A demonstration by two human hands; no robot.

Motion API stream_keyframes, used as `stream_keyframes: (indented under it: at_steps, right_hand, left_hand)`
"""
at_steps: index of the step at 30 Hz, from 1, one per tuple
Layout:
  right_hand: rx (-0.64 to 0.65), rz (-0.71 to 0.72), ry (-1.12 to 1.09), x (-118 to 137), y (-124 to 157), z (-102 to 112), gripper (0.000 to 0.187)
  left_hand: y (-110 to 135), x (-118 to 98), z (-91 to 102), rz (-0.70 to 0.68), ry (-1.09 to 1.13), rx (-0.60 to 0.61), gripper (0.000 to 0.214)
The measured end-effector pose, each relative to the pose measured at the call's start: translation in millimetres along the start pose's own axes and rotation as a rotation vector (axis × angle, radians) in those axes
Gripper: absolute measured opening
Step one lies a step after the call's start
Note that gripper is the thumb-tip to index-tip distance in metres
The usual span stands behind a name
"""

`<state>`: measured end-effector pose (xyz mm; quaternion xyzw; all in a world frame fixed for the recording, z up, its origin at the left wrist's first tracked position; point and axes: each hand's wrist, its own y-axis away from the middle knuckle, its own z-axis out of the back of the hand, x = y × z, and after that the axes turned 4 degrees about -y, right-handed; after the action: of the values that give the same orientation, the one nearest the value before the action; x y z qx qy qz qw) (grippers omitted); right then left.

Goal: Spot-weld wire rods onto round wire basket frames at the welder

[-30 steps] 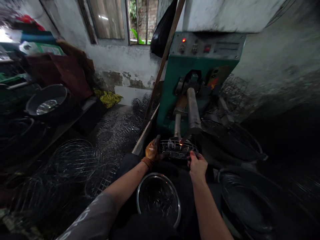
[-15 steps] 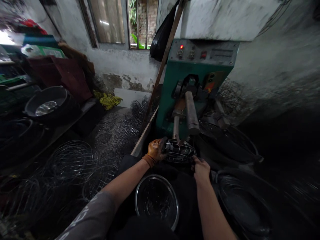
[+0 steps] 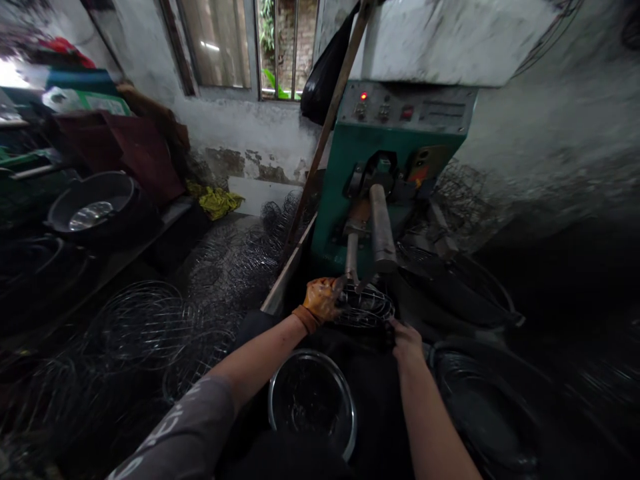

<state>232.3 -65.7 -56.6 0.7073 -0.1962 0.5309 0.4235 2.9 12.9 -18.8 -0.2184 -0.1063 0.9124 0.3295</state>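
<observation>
A round wire basket (image 3: 367, 308) sits between my hands, just under the tip of the lower electrode arm (image 3: 352, 257) of a green spot-welding machine (image 3: 330, 193). My left hand (image 3: 323, 300), in an orange-brown glove, is closed on the basket's left side. On the right side, my bare right hand (image 3: 406, 339) pinches its rim with the fingertips. The thicker upper arm (image 3: 383, 233) of the machine hangs above the basket. Below, close to my lap, stands a round metal bowl (image 3: 273, 400) with small bits in it, too dark to make out.
Tangled wire frames (image 3: 145, 323) pile up on the floor to the left. A dark basin (image 3: 55, 217) stands on a low bench. To my right are dark round pans (image 3: 485, 400). A wooden bar (image 3: 333, 110) leans beside the machine, which shows a lit red lamp (image 3: 364, 97).
The wire basket has turned and tilted between my hands. My left hand has moved a little to the right, and my right hand slightly right and down.
</observation>
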Motion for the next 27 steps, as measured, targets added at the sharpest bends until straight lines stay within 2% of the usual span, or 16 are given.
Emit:
stream_keyframes:
  at_steps: [8, 13, 18, 20, 22, 24, 26, 27]
  right_hand:
    - [0.035, -0.031, 0.037, 0, 3, -1, 0.044]
    - [0.059, -0.031, 0.036, 3, 10, -7, 0.043]
    - [0.055, -0.027, 0.073, 5, 15, -7, 0.038]
    - [0.047, -0.035, 0.110, 7, 16, -1, 0.034]
    - [0.008, 0.051, 0.222, 10, 23, 7, 0.030]
    - [-0.035, 0.277, 0.404, 13, 38, 10, 0.027]
    - [0.006, 0.545, 0.586, 14, 62, 2, 0.023]
    - [0.079, 0.631, 0.656, 14, 75, -7, 0.022]
  left_hand:
    - [-2, 2, 6.2, -0.009, -0.036, 0.028, 0.083]
    - [0, 9, 2.8, -0.008, -0.015, 0.030, 0.088]
    - [3, 9, -0.4, -0.016, 0.000, 0.003, 0.089]
    - [11, 13, -1.8, -0.033, 0.048, -0.051, 0.092]
    - [24, 22, -6.2, 0.007, 0.128, -0.138, 0.101]
    - [38, 34, -13.9, 0.141, 0.206, -0.182, 0.107]
    - [48, 46, -22.5, 0.270, 0.269, -0.115, 0.107]
    - [51, 51, -25.9, 0.305, 0.302, -0.069, 0.106]
